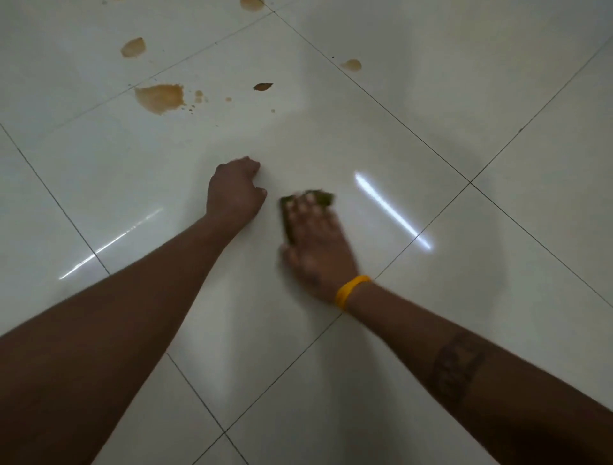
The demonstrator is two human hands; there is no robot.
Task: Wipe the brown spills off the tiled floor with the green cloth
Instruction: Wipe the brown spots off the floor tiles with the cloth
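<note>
Nearest to the camera, two bare forearms come in from the bottom corners, both cut off by the frame edge. The right forearm carries a dark band-shaped mark whose pattern is too blurred to read, and a yellow wristband [351,291] sits at the wrist.

A little farther, the right hand [315,247] lies flat on the green cloth [288,217], pressing it onto the tiled floor [431,332]. Its fingers [310,207] are stretched out and spread, not curled around the cloth. The hand is smeared by motion blur, so the thumb is hard to make out. Most of the cloth is hidden under the palm; only a dark green edge shows on the left side and past the fingertips. What lies on the tile under the cloth cannot be seen.

Just beside it, to the left and apart from the cloth, the left hand [234,195] rests on the floor as a closed fist with its fingers curled under. It appears to hold nothing, though the inside of the fist is hidden.

Bright streaks of reflected light lie on the glossy tiles on both sides of the hands.

Farther away, well apart from the cloth, are the brown spills: a large spill [159,98] with small droplets beside it, a small dark spot [262,86], one oval spill [133,47] behind, another [351,64] to the right, and one [252,4] cut off by the top edge.
</note>
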